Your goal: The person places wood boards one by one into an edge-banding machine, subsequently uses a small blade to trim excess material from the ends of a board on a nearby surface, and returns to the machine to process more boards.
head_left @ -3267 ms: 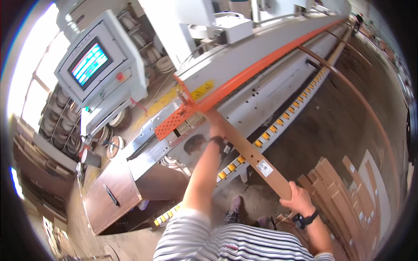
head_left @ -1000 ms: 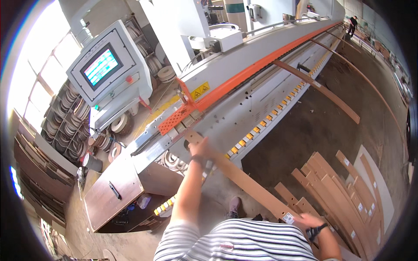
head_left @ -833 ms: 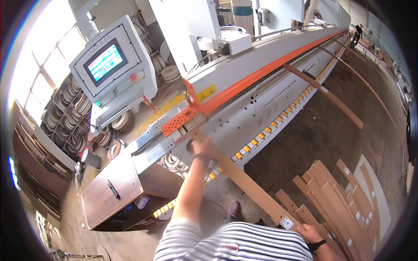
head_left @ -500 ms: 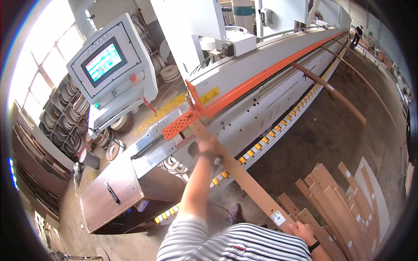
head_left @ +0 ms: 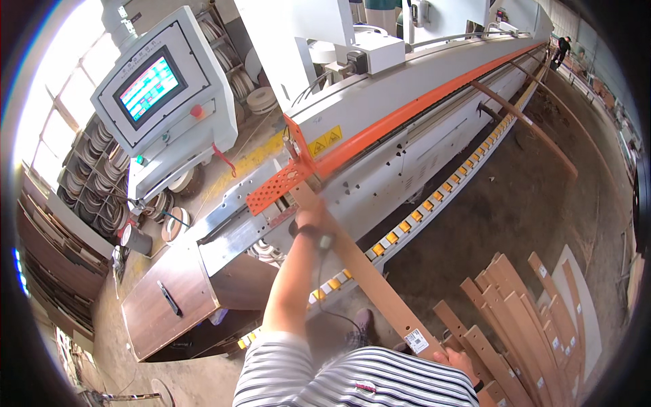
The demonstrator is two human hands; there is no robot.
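Observation:
A long, narrow brown board (head_left: 369,275) slants from the machine down to my right side, a white label and a small hole near its lower end. My left hand (head_left: 313,216), slightly blurred, is closed around the board close to its upper end. That end reaches in beside the orange perforated guard (head_left: 277,190) at the machine's infeed. At the lower end, past the label, my right hand (head_left: 460,361) grips the board by its edge. A thin cord hangs below my left wrist.
A long edge-banding machine (head_left: 386,115) runs away to the far right, with a roller rail (head_left: 424,207) alongside. Its control panel (head_left: 152,88) stands at left. Several brown boards (head_left: 515,305) lean together at lower right. A wooden box (head_left: 169,298) bears a black knife-like tool. Another person (head_left: 561,49) is far off.
The board and both hands have shifted a little left in the view, with the board's upper end still at the guard. My view has also shifted slightly.

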